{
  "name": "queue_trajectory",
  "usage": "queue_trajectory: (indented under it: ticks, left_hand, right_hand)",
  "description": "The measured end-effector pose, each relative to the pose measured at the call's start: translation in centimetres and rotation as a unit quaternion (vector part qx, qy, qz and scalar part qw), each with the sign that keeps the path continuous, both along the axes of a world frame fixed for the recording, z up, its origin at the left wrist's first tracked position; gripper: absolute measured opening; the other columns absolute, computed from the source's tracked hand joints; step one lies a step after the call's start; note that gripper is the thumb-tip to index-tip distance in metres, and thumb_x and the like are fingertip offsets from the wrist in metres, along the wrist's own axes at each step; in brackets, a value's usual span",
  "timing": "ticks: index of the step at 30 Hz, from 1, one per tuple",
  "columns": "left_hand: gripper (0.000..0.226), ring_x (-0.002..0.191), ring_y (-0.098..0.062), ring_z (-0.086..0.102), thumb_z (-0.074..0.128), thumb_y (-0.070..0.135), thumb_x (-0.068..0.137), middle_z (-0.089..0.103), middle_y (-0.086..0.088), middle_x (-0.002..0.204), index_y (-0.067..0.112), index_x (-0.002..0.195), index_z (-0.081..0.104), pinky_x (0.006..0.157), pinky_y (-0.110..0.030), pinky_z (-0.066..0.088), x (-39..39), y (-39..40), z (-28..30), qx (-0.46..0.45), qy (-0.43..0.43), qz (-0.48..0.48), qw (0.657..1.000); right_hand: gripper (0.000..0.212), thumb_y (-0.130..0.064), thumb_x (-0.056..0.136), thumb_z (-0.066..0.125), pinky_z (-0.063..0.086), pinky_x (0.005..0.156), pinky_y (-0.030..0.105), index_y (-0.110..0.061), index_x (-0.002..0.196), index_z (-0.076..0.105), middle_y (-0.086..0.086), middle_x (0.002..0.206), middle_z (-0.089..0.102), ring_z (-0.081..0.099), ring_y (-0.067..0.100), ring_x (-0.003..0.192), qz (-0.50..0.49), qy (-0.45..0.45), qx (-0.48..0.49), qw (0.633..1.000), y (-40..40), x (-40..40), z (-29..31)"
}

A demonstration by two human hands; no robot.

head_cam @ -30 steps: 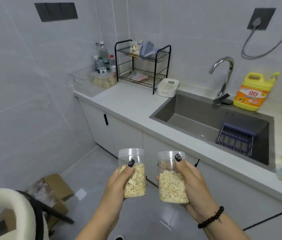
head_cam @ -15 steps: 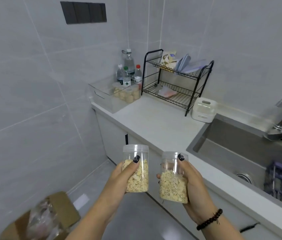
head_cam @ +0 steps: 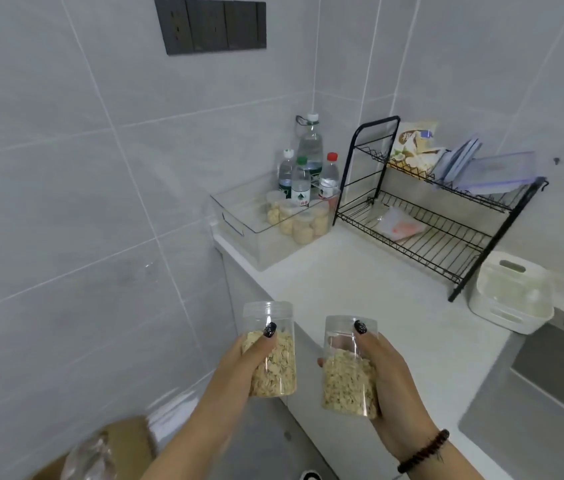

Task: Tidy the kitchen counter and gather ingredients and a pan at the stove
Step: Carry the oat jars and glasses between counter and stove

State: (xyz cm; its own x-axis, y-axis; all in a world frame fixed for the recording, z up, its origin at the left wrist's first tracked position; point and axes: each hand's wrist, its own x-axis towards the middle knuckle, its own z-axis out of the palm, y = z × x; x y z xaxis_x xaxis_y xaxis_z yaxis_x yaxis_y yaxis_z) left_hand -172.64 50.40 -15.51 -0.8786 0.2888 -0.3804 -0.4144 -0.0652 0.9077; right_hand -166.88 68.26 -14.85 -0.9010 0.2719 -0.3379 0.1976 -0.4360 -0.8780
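Two oat jars, one per hand: left hand [head_cam: 239, 365] grips left jar [head_cam: 271, 351], right hand [head_cam: 389, 379] grips right jar [head_cam: 346, 372].

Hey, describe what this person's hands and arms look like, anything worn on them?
Both forearms are bare, with no sleeves in view. The thumbnails on the left hand and the right hand carry dark, glittery polish. A dark beaded bracelet circles the right wrist. No rings or watch show.

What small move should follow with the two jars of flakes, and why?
Probably carry both forward and set them in the clear bin: the left hand and right hand each grip a jar, the bin already holds similar jars, and bare counter lies between.
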Motion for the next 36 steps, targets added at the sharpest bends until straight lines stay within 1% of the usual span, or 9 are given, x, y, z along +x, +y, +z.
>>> queue_trajectory:
  ticks: [4, 7, 11, 17, 23, 26, 28, 31, 36]
  left_hand:
    - [0.062, 0.097, -0.025, 0.071, 0.073, 0.05, 0.068, 0.074, -0.01, 0.103, 0.011, 0.115, 0.064, 0.096, -0.048, 0.051, -8.0, 3.1, 1.2, -0.004, 0.008, 0.031, 0.999]
    - [0.052, 0.094, -0.022, 0.072, 0.069, 0.048, 0.07, 0.075, -0.007, 0.1, 0.015, 0.11, 0.065, 0.095, -0.047, 0.051, -12.6, 5.1, 2.3, -0.008, 0.018, 0.063, 0.998]
    - [0.055, 0.096, -0.026, 0.071, 0.065, 0.048, 0.07, 0.075, -0.009, 0.102, 0.015, 0.113, 0.064, 0.096, -0.049, 0.051, -17.3, 6.8, 2.2, 0.0, 0.012, 0.085, 0.996]
    - [0.051, 0.092, -0.023, 0.072, 0.067, 0.045, 0.069, 0.075, -0.007, 0.098, 0.014, 0.11, 0.065, 0.084, -0.039, 0.055, -24.7, 7.9, 1.6, -0.003, 0.013, 0.104, 0.995]
    - [0.063, 0.09, -0.025, 0.071, 0.078, 0.048, 0.052, 0.072, -0.009, 0.099, 0.014, 0.103, 0.061, 0.077, -0.044, 0.057, -34.4, 8.1, 0.7, -0.071, 0.055, 0.078, 0.993]
    - [0.064, 0.087, -0.017, 0.069, 0.081, 0.048, 0.047, 0.07, -0.002, 0.096, 0.021, 0.1, 0.059, 0.066, -0.031, 0.053, -39.9, 8.4, 0.2, -0.116, 0.098, 0.038, 0.988]
    - [0.053, 0.09, -0.012, 0.065, 0.086, 0.036, 0.061, 0.067, 0.004, 0.098, 0.024, 0.102, 0.055, 0.064, -0.025, 0.049, -43.5, 8.6, -0.4, -0.156, 0.125, 0.001, 0.98]
    - [0.05, 0.089, -0.003, 0.06, 0.086, 0.024, 0.067, 0.064, 0.01, 0.098, 0.026, 0.106, 0.055, 0.063, -0.02, 0.045, -48.2, 8.8, -1.7, -0.214, 0.15, -0.051, 0.964]
    - [0.054, 0.089, 0.001, 0.058, 0.091, 0.035, 0.057, 0.064, 0.014, 0.098, 0.027, 0.1, 0.059, 0.065, -0.02, 0.045, -53.5, 8.8, -3.6, -0.294, 0.181, -0.174, 0.922]
  right_hand:
    - [0.065, -0.03, 0.049, 0.084, 0.056, 0.065, 0.048, -0.005, 0.105, 0.061, 0.015, 0.091, 0.068, 0.07, 0.036, 0.081, 0.046, -0.003, 0.009, 0.999, 3.4, -8.4, 1.6]
    - [0.059, -0.037, 0.054, 0.075, 0.056, 0.072, 0.054, -0.006, 0.103, 0.064, 0.02, 0.108, 0.066, 0.066, 0.042, 0.097, 0.043, -0.006, 0.028, 0.999, 5.9, -14.0, 2.3]
    - [0.037, -0.024, 0.072, 0.075, 0.055, 0.077, 0.054, -0.005, 0.102, 0.064, 0.012, 0.099, 0.068, 0.069, 0.037, 0.094, 0.05, -0.014, 0.036, 0.998, 8.2, -18.9, 2.4]
    - [0.068, -0.036, 0.049, 0.079, 0.056, 0.075, 0.052, -0.001, 0.105, 0.062, 0.01, 0.102, 0.069, 0.07, 0.036, 0.094, 0.048, -0.022, 0.041, 0.998, 9.9, -23.6, 2.3]
    - [0.009, -0.025, 0.079, 0.074, 0.057, 0.072, 0.053, -0.019, 0.081, 0.066, 0.009, 0.095, 0.068, 0.07, 0.033, 0.093, -0.024, -0.04, 0.057, 0.997, 11.8, -28.8, 1.1]
    - [0.035, -0.035, 0.064, 0.076, 0.056, 0.062, 0.039, -0.015, 0.091, 0.067, 0.003, 0.082, 0.069, 0.07, 0.022, 0.076, -0.065, -0.03, 0.079, 0.994, 11.6, -32.1, 1.0]
    - [0.041, -0.033, 0.064, 0.078, 0.056, 0.063, 0.039, -0.011, 0.096, 0.067, -0.004, 0.076, 0.071, 0.069, 0.017, 0.069, -0.096, -0.028, 0.079, 0.992, 10.9, -34.8, 1.1]
    - [0.041, -0.032, 0.07, 0.078, 0.056, 0.074, 0.041, -0.01, 0.102, 0.064, 0.002, 0.092, 0.075, 0.071, 0.017, 0.076, -0.12, -0.017, 0.077, 0.99, 9.5, -38.7, 1.0]
    - [0.049, -0.016, 0.066, 0.079, 0.056, 0.067, 0.025, -0.012, 0.111, 0.062, 0.008, 0.098, 0.074, 0.071, 0.017, 0.087, -0.159, -0.001, 0.058, 0.986, 7.6, -43.8, 0.2]
